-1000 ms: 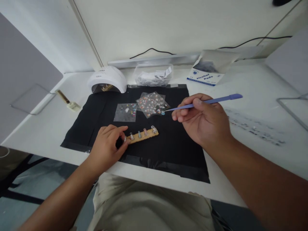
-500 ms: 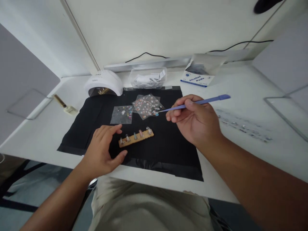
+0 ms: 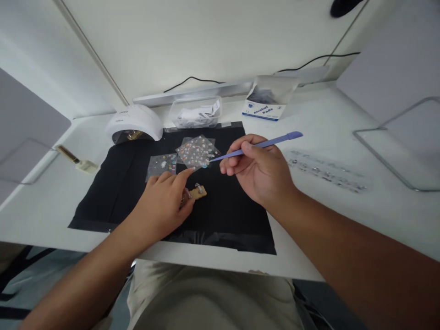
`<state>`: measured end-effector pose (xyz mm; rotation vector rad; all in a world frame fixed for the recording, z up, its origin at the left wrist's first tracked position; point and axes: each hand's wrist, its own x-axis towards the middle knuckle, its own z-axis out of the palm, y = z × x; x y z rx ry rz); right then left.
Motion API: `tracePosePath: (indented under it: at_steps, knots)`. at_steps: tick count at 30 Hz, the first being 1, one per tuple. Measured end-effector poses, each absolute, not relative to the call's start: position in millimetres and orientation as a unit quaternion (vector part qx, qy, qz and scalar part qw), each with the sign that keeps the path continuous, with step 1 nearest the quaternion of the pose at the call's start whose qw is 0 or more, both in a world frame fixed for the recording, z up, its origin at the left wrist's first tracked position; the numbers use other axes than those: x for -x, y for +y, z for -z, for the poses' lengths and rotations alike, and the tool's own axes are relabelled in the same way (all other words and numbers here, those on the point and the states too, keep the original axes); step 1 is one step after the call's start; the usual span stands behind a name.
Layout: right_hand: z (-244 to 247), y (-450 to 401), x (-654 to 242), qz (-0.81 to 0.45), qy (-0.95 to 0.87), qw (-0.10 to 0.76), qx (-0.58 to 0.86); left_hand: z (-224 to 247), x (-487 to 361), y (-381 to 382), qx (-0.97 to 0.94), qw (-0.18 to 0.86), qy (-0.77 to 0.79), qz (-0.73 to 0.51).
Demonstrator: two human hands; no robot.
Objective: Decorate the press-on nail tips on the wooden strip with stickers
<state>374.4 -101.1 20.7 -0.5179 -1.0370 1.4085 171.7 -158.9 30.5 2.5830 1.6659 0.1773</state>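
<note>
My right hand (image 3: 259, 167) pinches a slim purple nail-art stick (image 3: 271, 143), its thin tip pointing left at the edge of the sticker sheets. Those clear nail-sticker sheets (image 3: 197, 151) overlap on the black mat, covered in small red and white designs. My left hand (image 3: 168, 195) reaches over a cork strip (image 3: 198, 192), hiding most of it. Its thumb and index finger are apart, and the index fingertip lies at the sheets' near corner; whether it touches is unclear. A glossy nail tip (image 3: 198, 186) stands at the strip's right end. Another sticker sheet (image 3: 163, 165) lies partly behind the left fingers.
A white nail lamp (image 3: 135, 120) stands back left, beside a clear tub of packets (image 3: 195, 112) and an open alcohol-pads box (image 3: 266, 105). A polish bottle (image 3: 82, 164) lies left of the black mat (image 3: 237, 211). Rhinestone strips (image 3: 326, 169) lie at right.
My left hand has moved right and up, over the cork strip, its index finger reaching the sticker sheets. The camera view has shifted slightly. The stick's tip stays by the sheets.
</note>
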Motion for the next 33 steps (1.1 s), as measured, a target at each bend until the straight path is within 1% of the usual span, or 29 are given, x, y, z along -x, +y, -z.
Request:
tracePosePath:
  at_steps: [6, 14, 33]
  knots:
    - [-21, -101, -374, -0.619, -0.443, 0.612, 0.214, -29, -178, -157, -0.833, 0.002, 0.553, -0.030]
    - [-21, -102, -375, -0.612, -0.454, 0.608, 0.221, -28, -183, -159, -0.822, -0.025, 0.568, -0.029]
    - [-20, -102, -375, -0.610, -0.453, 0.613, 0.218, -31, -177, -150, -0.845, 0.034, 0.531, -0.055]
